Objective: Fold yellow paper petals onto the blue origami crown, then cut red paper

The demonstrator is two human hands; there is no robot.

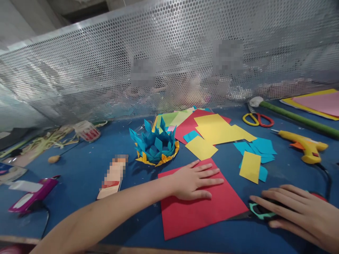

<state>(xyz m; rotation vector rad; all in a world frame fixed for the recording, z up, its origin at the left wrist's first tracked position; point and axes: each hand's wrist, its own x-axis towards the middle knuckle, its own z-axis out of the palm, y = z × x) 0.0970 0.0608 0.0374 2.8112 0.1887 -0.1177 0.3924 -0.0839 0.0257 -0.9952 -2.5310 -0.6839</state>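
Observation:
My left hand (194,181) lies flat on a square sheet of red paper (180,218), its fingers spread and pointing right. At the right, my right hand (299,211) is over the teal and black handles of a pair of scissors (261,211), with fingers and thumb around them. The dark blades lie low at the table, by the sheet's lower right corner. Just beyond my left hand stands a blue folded-paper lotus (156,144) with a yellow petal rim. Small yellow (250,167) and blue paper pieces (262,148) lie above my right hand.
Colored sheets (217,127) lie behind the red paper. Red-and-yellow-handled scissors (257,118), a yellow glue gun (304,141) and a green stem (299,116) lie right. A phone-like object (112,178) and purple glue gun (34,194) lie left. A perforated metal panel (106,63) borders the table.

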